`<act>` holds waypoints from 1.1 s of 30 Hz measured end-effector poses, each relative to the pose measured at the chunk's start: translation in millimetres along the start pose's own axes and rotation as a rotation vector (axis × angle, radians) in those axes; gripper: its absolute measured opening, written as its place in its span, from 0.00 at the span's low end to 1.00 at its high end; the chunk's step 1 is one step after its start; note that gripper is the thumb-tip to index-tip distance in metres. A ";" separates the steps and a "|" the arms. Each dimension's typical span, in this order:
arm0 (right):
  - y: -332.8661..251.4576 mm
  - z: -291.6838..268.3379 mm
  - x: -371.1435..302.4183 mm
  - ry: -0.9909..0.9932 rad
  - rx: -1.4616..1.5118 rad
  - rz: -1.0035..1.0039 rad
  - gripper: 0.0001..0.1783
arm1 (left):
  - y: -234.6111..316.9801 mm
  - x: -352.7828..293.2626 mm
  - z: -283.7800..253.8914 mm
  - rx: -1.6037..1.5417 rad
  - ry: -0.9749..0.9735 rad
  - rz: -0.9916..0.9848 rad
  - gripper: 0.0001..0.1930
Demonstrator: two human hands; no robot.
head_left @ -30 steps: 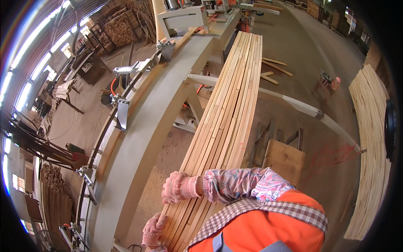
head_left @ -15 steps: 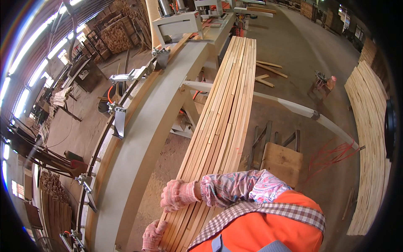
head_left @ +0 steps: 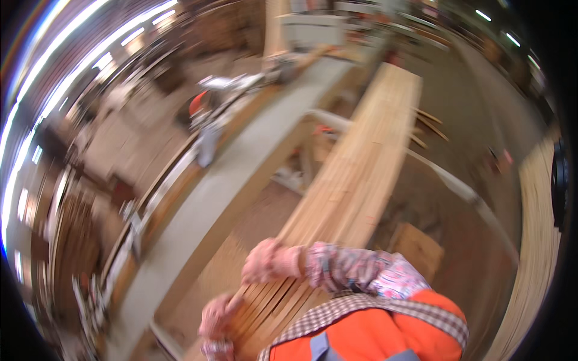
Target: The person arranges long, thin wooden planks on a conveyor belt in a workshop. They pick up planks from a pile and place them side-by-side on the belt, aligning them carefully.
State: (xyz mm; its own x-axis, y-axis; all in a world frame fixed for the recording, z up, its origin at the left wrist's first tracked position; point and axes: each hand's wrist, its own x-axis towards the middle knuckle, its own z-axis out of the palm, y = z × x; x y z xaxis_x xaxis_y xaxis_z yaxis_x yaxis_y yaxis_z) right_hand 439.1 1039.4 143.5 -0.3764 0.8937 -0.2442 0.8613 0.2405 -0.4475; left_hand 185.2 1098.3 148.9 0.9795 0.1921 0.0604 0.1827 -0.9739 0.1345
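A long stack of wooden slats (head_left: 355,174) is laid lengthwise, running away from the person toward the far end of the workshop, with its near end right below the chest. The right hand (head_left: 268,262), in a pink glove, is pressed on top of the near end of the stack, curled over the slats; whether any single slat is gripped cannot be told through the blur. The left hand (head_left: 215,313), also gloved, is set against the left edge of the stack's near end, fingers closed around one slat edge as far as can be seen. A long grey workbench (head_left: 241,174) is seen just left of the stack, and another pile of boards (head_left: 536,240) lies well apart on the right.
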 end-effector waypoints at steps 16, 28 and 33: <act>-1.2 -10.2 -33.2 0.383 -0.105 0.055 0.24 | 11.7 38.4 -35.0 -0.432 -0.417 -0.656 0.39; 5.8 -13.1 -31.5 0.282 -0.070 0.161 0.25 | 8.8 45.3 -28.1 -0.472 -0.343 -0.629 0.30; 6.2 -4.2 -30.2 0.472 0.091 0.116 0.18 | 5.2 47.9 -19.1 -0.532 -0.314 -0.743 0.27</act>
State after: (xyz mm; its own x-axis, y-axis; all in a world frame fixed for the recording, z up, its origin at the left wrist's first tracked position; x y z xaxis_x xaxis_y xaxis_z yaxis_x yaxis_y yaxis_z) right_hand 457.2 1015.4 151.7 -0.0664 0.9917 0.1100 0.8470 0.1142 -0.5192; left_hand 231.5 1104.7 171.3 0.6213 0.6207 -0.4781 0.7785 -0.4196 0.4668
